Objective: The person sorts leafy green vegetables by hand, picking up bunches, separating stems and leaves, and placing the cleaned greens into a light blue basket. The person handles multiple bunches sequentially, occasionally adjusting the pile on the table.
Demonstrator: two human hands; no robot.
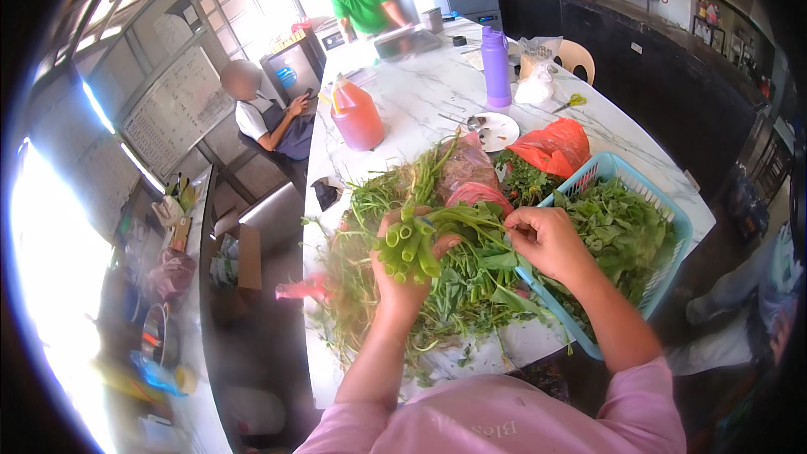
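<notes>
My left hand point(403, 271) is wrapped around a bunch of hollow green stems point(410, 246), their cut ends facing me. To its right, my right hand point(542, 239) pinches a thin stem or leaf from the bunch between thumb and fingertips. Beneath both hands lies a heap of leafy greens and loose stems point(466, 296) on the marble-patterned table point(403, 101). A light-blue plastic basket point(681, 227) holding picked green leaves point(618, 221) stands under and beside my right forearm. Beyond my hands are a red plastic bag point(555, 145) and small-leafed greens point(529, 180).
Farther back are a white plate with a spoon point(501, 132), a purple bottle point(495, 66), a jug of orange liquid point(357, 115) and green-handled scissors point(575, 101). One person point(277, 113) sits left of the table; another in green point(365, 6) stands at its far end.
</notes>
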